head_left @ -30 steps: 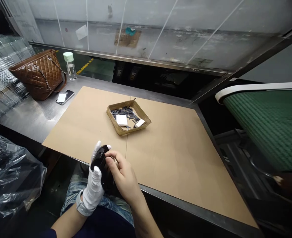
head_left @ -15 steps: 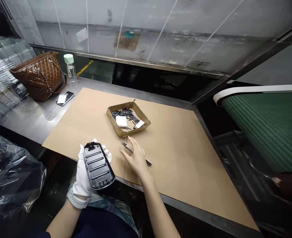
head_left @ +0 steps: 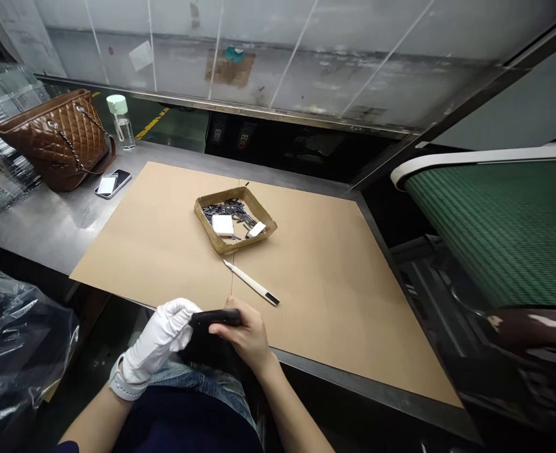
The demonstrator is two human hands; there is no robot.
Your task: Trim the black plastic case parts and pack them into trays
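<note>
Over the table's near edge, my left hand (head_left: 167, 327), in a white glove, grips one end of a black plastic cover (head_left: 216, 317). My bare right hand (head_left: 247, 330) pinches the other end between thumb and fingers. The cover is turned edge-on, so its ribbed face is hidden. Just beyond my right hand lies a white utility knife (head_left: 252, 283) on the cardboard sheet (head_left: 325, 277), its tip pointing away to the left. Past the knife stands a shallow cardboard tray (head_left: 250, 246) with small black pieces and two white blocks in it.
A brown quilted handbag (head_left: 61, 138), a clear bottle (head_left: 123, 126) with a mint lid and a phone (head_left: 112, 184) rest on the metal table at the left. Plastic-wrapped goods (head_left: 18, 340) are at the lower left. A green conveyor belt (head_left: 499, 220) runs along the right.
My right hand has moved from above the knife to the black cover and taken hold of it. The cover has turned from face-up to edge-on. The knife has stayed on the cardboard.
</note>
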